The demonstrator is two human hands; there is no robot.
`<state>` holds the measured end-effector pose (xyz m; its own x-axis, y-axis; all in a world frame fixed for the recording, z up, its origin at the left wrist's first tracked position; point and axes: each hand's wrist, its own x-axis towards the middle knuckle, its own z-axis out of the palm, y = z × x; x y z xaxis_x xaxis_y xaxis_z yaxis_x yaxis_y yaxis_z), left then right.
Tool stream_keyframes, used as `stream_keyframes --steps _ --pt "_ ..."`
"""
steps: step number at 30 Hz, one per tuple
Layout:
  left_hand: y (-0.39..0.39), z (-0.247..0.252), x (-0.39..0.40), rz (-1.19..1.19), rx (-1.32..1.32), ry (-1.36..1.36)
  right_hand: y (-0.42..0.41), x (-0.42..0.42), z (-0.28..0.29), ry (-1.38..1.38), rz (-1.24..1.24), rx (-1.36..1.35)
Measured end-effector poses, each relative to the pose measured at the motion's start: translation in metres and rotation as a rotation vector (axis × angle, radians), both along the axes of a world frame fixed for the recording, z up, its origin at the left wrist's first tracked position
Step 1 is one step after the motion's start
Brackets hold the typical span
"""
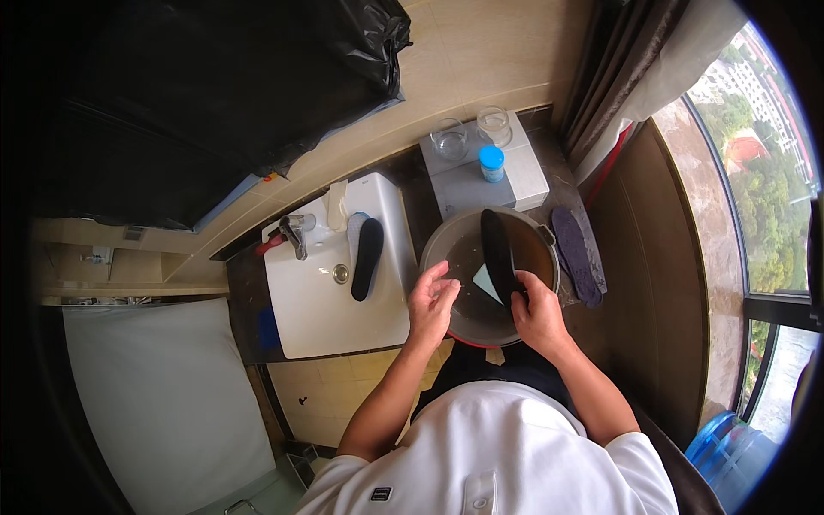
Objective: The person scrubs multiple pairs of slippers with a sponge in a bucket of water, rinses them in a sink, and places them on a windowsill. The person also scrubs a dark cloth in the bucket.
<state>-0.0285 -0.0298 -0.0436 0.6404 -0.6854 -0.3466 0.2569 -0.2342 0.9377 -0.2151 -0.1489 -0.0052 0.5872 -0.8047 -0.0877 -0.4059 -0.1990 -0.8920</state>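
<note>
My right hand [535, 312] grips one end of a black shoe insole [497, 248], holding it over a round basin [438, 248] of murky water. A pale flat piece [487, 283] shows beside that insole, partly hidden by it. My left hand [432, 304] is over the basin's left rim, fingers apart, holding nothing. Another black insole [367, 261] lies in the white sink [315, 322], overlapping a light one [355, 225]. Two dark purple insoles [575, 254] appear to lie together on the counter right of the basin.
Behind the basin, a grey and white box [531, 170] bears two glass jars [494, 125] and a blue-lidded container [492, 164]. The faucet [295, 235] stands at the sink's left, near a red-handled item [270, 243]. A beige strip [337, 206] rests on the sink's back edge. A curtain [618, 77] hangs at right.
</note>
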Motion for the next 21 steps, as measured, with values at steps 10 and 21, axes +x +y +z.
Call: stream_keyframes --steps 10,21 --pt "0.078 -0.055 0.150 0.317 0.424 -0.645 -0.004 -0.016 0.008 0.232 0.043 -0.225" --pt "0.113 -0.108 0.254 -0.050 0.777 -0.377 0.015 -0.031 0.009 0.209 -0.018 0.020"
